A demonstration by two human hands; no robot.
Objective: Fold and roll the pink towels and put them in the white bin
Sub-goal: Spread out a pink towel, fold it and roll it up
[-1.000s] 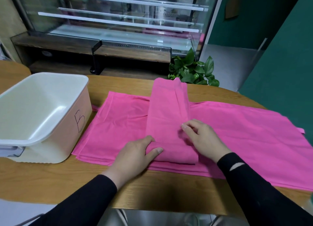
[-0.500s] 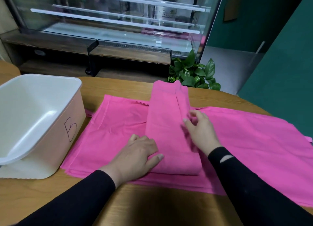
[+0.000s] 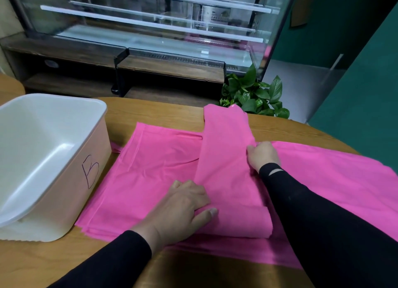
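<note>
Both hands stay pressed on the folded towel (image 3: 226,169) — right hand (image 3: 263,156) has slid farther up its edge, left hand (image 3: 185,203) unmoved.

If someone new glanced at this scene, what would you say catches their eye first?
The bright pink folded towel strip lies along the middle of the wooden table, on a stack of flat pink towels. The left hand rests at its near end, the right hand at its right edge. The empty white plastic bin stands left.

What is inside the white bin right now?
The white bin shows only its bare inner walls and floor; no rolled towel is visible. Its left part runs out of frame, so that part cannot be checked. The folded pink towel lies on the table.
</note>
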